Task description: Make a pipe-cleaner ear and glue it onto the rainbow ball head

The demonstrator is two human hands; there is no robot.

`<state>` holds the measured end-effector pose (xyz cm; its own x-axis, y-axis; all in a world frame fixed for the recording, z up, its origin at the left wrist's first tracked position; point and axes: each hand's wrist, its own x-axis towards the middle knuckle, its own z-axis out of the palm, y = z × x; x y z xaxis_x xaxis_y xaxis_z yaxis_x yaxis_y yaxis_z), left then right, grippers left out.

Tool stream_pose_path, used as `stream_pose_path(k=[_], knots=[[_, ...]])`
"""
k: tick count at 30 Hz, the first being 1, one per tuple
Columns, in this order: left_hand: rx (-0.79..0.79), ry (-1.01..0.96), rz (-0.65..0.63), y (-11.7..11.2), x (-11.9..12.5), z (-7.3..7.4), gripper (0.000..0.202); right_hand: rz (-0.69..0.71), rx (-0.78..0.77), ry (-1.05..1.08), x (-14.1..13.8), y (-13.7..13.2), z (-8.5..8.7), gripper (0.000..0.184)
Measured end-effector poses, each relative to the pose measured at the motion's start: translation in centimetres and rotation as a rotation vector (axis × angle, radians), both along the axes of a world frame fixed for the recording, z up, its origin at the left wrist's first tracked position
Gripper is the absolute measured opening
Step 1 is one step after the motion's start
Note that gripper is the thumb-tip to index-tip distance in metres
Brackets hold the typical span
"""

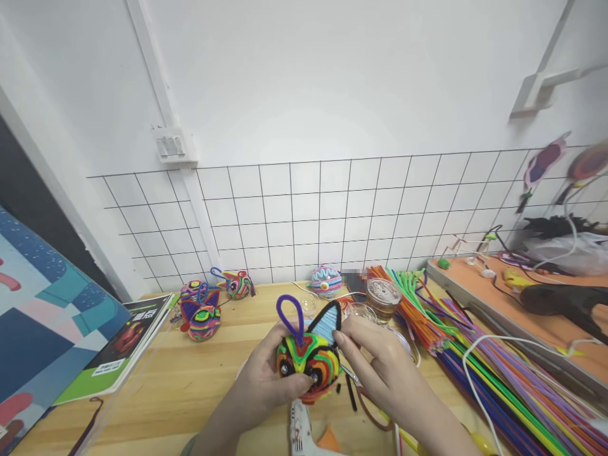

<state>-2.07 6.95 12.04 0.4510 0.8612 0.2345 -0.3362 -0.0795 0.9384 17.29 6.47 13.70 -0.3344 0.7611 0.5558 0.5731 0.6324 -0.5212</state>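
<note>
Far left, a painted picture board (33, 329) leans at the edge of the wooden table (190, 386), with a green and black booklet (124, 347) lying just beside it. Beyond the booklet, toward the wall, two finished toys (202, 315) in bright stripes sit near each other on the wood.

In the near middle, the left hand (263, 380) is wrapped around the left side and underside of a striped toy head (311, 360). It grips it firmly and holds it up just above the table. The head has a purple loop (289, 313) sticking up on its left and a blue ear (327, 324) with a black rim on its right. Right below it, at the near edge, lies a white glue gun (301, 434).

The right hand (380, 370) comes in from the right, its fingertips (341, 337) pinched onto the rim of the blue ear, so both hands are on the one toy.

Behind that hand stands a small glass jar (384, 296). To its right a long spread of pipe cleaners (479, 361) in many colours runs toward the near right corner, with a white cable (475, 373) looping across them. Farther right sits an orange tray (551, 316) cluttered with odds and ends. A wire grid (304, 221) stands against the far wall.
</note>
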Motion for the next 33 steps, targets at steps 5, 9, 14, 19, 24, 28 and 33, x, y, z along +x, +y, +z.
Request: stream_pose_path(k=[5,9,14,19,24,28,33], knots=[[-0.036,-0.012,0.074,-0.35,0.3,0.18,0.051,0.002,0.01,-0.005,-0.08,0.05,0.13,0.029],[-0.04,-0.005,0.079,-0.4,0.23,0.25,0.051,0.003,0.017,-0.01,-0.08,-0.01,0.13,0.029],[-0.012,0.035,0.026,-0.13,-0.25,0.09,0.05,0.004,0.01,-0.003,0.02,-0.07,0.12,0.028],[0.006,0.039,0.005,0.14,-0.44,-0.21,0.05,0.007,0.003,-0.002,-0.01,0.03,0.25,0.028],[0.02,0.02,0.018,-0.01,-0.14,0.07,0.049,0.011,0.004,-0.003,-0.02,-0.13,0.35,0.029],[0.008,0.016,0.04,-0.26,0.06,0.3,0.05,0.002,0.005,-0.011,-0.04,-0.23,0.39,0.03],[0.022,0.023,0.036,-0.1,0.01,0.17,0.05,-0.003,0.014,-0.029,-0.06,-0.12,0.29,0.031]])
